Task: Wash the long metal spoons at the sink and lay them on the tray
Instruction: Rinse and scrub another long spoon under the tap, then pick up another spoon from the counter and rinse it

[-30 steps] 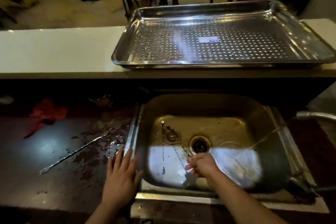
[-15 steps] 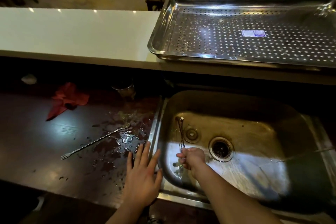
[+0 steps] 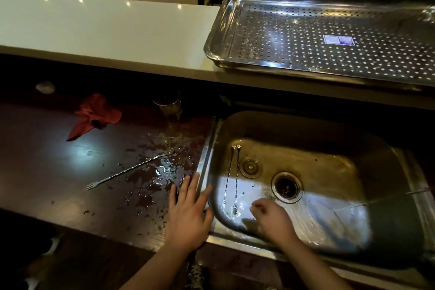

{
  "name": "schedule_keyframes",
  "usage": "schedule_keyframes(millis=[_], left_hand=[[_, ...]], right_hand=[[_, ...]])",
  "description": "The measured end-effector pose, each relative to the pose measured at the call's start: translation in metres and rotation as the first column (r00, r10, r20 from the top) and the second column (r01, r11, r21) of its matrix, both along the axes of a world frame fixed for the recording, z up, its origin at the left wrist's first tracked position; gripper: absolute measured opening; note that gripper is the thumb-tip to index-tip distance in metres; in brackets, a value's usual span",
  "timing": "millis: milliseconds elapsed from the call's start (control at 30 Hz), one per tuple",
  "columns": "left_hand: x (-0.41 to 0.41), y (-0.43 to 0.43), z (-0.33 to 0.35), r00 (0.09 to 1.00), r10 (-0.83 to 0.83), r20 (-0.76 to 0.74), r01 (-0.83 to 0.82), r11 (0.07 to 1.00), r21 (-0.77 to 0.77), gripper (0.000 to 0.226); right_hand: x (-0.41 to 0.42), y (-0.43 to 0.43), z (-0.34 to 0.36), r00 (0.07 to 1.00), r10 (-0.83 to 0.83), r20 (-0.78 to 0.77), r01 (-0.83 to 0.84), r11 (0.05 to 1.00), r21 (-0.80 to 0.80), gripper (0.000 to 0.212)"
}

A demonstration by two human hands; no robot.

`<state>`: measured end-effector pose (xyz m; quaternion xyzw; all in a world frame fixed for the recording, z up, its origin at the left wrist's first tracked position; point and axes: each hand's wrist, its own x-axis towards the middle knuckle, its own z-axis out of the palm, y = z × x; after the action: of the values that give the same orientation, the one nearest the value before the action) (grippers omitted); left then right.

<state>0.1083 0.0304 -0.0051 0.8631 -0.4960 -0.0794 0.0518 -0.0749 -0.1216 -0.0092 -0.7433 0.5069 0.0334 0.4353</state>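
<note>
Two long twisted metal spoons (image 3: 231,179) lie side by side on the floor of the steel sink (image 3: 386,162), left of the drain. My right hand (image 3: 273,221) hovers just right of their lower ends, fingers loosely curled, holding nothing. My left hand (image 3: 188,214) rests flat on the wet dark counter at the sink's left rim. A third long spoon with a forked end (image 3: 129,169) lies on the counter to the left. The perforated steel tray (image 3: 219,37) sits on the white ledge above the sink.
A red cloth (image 3: 94,115) and a metal cup (image 3: 168,106) sit on the dark counter (image 3: 47,172) behind the loose spoon. A drain plug (image 3: 250,167) lies beside the open drain (image 3: 286,186). Water streams in from the right. Chairs stand beyond the ledge.
My right hand has let go of the spoon it held; that spoon now lies beside the other in the sink. The view has shifted left. My left hand stays on the counter.
</note>
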Motion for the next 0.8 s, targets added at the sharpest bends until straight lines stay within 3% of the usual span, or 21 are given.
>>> schedule_keyframes(millis=[67, 233, 400, 500, 633, 800], left_hand=[[0.001, 0.001, 0.001, 1.000, -0.005, 0.000, 0.005, 1.000, 0.014, 0.056], [0.001, 0.000, 0.007, 0.998, -0.021, -0.061, 0.021, 1.000, -0.006, 0.059], [0.030, 0.007, 0.030, 0.946, 0.099, -0.308, -0.193, 0.937, -0.291, 0.047], [0.074, 0.013, 0.044, 0.949, 0.243, -0.202, -0.297, 0.903, -0.310, 0.037], [0.138, 0.025, 0.057, 0.912, 0.407, -0.049, -0.409, 0.895, -0.180, 0.038], [0.178, 0.032, 0.056, 0.916, 0.387, 0.100, -0.392, 0.920, 0.026, 0.024]], right_hand=[[-0.024, 0.011, 0.009, 0.999, 0.048, -0.013, -0.049, 0.989, -0.140, 0.010], [-0.040, 0.028, 0.009, 0.983, 0.180, -0.025, -0.179, 0.934, -0.308, 0.017], [-0.033, 0.025, 0.005, 0.964, 0.252, -0.089, -0.267, 0.911, -0.315, 0.030], [-0.033, 0.024, 0.005, 0.972, 0.217, -0.094, -0.236, 0.919, -0.316, 0.034], [-0.030, 0.025, 0.006, 0.972, 0.205, -0.112, -0.231, 0.923, -0.309, 0.034], [-0.028, 0.025, 0.007, 0.971, 0.195, -0.140, -0.228, 0.929, -0.292, 0.033]])
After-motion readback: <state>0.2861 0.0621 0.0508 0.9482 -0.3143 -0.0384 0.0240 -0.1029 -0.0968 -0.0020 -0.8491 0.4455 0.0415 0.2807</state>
